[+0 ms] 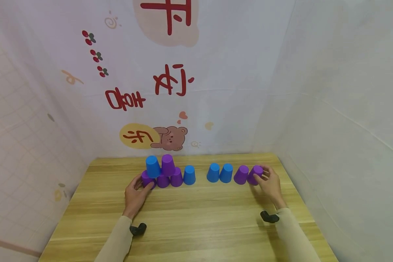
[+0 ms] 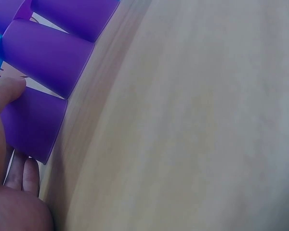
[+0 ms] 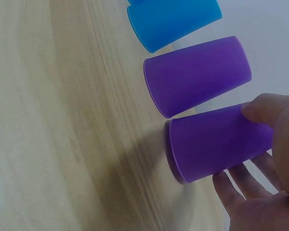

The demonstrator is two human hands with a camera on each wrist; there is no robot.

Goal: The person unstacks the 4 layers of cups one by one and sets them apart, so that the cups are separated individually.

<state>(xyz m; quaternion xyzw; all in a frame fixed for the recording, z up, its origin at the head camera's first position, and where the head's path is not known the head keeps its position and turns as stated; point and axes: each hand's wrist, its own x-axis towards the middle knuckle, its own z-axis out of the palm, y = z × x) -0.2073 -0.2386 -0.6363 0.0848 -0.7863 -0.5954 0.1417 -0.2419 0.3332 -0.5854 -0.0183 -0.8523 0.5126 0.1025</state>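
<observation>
Leftmost purple cup point(image 2: 36, 120): stands inverted at the foot of a two-tier stack point(image 1: 167, 168) on the surface point(image 1: 196, 225); the left hand point(image 1: 135, 196) grips it, fingers curled round, thumb on the near side, forearm slanting inward. Rightmost purple cup point(image 3: 216, 142): ends the right-hand row of four point(image 1: 226, 173), next to another purple cup point(image 1: 241, 174); the right hand point(image 1: 271, 183) grips it, thumb opposite spread fingers, forearm also slanting inward.

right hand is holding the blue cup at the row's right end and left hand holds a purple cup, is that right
The colour is wrong: the right-end cup in the right hand is purple, not blue, as the right wrist view shows. The left hand does hold a purple cup.
</observation>
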